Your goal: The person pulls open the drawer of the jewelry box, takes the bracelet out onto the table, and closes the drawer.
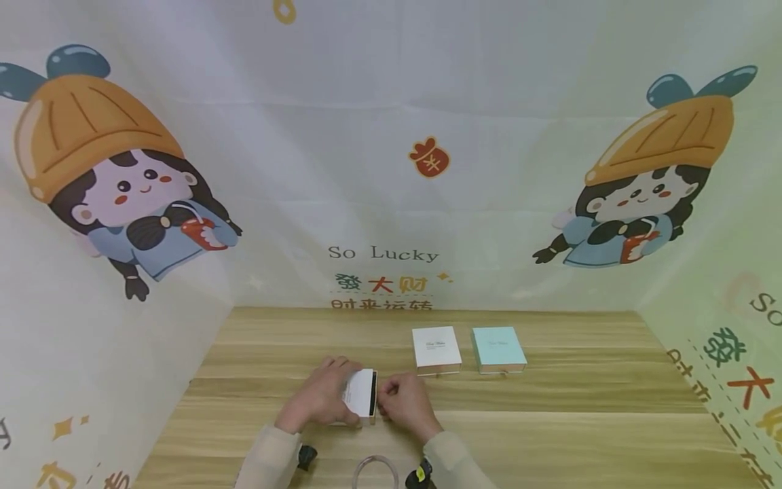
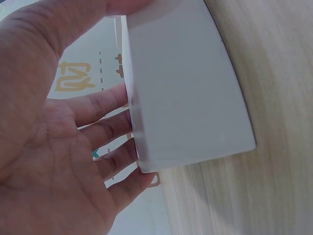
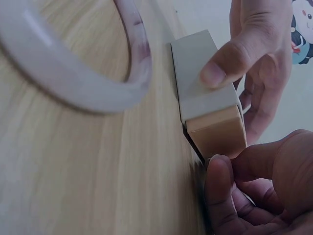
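A white drawer box (image 1: 362,394) lies on the table, its printed lid face up. My left hand (image 1: 324,394) grips its sleeve, with the thumb (image 3: 213,74) on the near side and the fingers along the far side. In the left wrist view the box's plain white side (image 2: 186,88) shows. From the right end a copper-coloured drawer (image 3: 215,131) sticks out a little, with a dark strip along its top. Thumb and forefinger of my right hand (image 1: 408,402) pinch at the drawer's end; the small pull between them is mostly hidden.
Behind stand another white box (image 1: 436,346) and a mint-green box (image 1: 498,348), side by side. A pale translucent bangle (image 3: 73,83) lies near the table's front edge, between my wrists. Printed cloth walls (image 1: 489,204) border the wooden table (image 1: 580,401).
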Demonstrator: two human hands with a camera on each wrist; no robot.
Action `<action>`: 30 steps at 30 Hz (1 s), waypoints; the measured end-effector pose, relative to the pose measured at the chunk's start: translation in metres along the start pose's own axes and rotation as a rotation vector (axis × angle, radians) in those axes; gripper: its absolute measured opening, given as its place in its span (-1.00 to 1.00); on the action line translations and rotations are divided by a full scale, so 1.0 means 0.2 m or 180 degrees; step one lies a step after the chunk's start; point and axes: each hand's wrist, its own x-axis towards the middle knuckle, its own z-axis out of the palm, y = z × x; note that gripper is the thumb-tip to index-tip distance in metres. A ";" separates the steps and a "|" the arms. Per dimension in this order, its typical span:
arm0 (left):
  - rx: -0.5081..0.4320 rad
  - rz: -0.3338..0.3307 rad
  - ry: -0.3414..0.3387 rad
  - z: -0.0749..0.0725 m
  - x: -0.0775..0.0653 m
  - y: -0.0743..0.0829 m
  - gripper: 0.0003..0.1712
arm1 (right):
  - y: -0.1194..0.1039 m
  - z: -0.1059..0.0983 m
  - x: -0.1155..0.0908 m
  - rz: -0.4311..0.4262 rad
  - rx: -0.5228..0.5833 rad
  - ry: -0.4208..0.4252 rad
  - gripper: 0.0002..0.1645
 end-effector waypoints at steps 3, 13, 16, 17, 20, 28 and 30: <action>0.0019 0.0026 0.0006 0.00 0.00 0.00 0.07 | -0.01 0.01 0.00 -0.0043 -0.0010 0.0005 -0.84; -0.0084 0.0059 -0.0025 0.00 -0.01 0.00 0.09 | -0.03 0.02 0.00 -0.0156 -0.0139 -0.0092 -0.83; -0.0099 0.0093 -0.0087 -0.01 -0.02 -0.01 0.13 | -0.02 0.02 0.00 -0.0221 -0.0294 -0.0170 -0.87; -0.0121 0.0108 -0.0113 -0.01 -0.02 -0.02 0.15 | -0.02 0.01 -0.01 -0.0235 -0.0361 -0.0204 -0.88; -0.0205 0.0150 -0.0165 -0.02 -0.03 -0.02 0.21 | -0.02 -0.01 -0.01 -0.0286 -0.0570 -0.0303 -0.95; -0.0627 -0.0113 0.0345 0.00 -0.08 -0.07 0.37 | -0.07 -0.14 0.03 -0.0486 -0.0865 -0.0607 -0.47; -0.0775 -0.0279 0.0487 0.01 -0.11 -0.09 0.34 | -0.08 -0.17 0.05 -0.0514 -0.0953 -0.0702 -0.35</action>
